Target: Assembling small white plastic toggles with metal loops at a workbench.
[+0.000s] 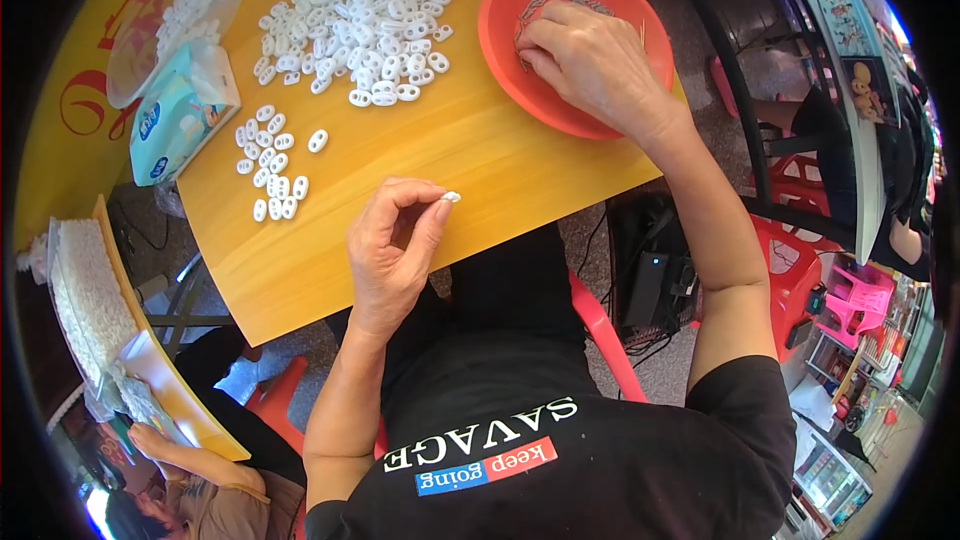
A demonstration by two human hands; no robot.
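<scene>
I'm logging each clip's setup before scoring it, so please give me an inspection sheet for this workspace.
Surface: yellow wooden table, bare in the middle.
Job's things: small white piece pinched in left hand; big heap of white pieces; smaller group toward the table's left edge; red bowl holding thin metal bits, too small to identify.
Clutter: tissue pack; clear plastic bag with white pieces inside.
Hands: left raised above the table edge, thumb and forefinger closed on the piece; right hand reaching into the bowl, fingers on its contents.
Cables: black box with leads on the floor under the table.
Surroundings: red plastic chairs; another person at lower left.
</scene>
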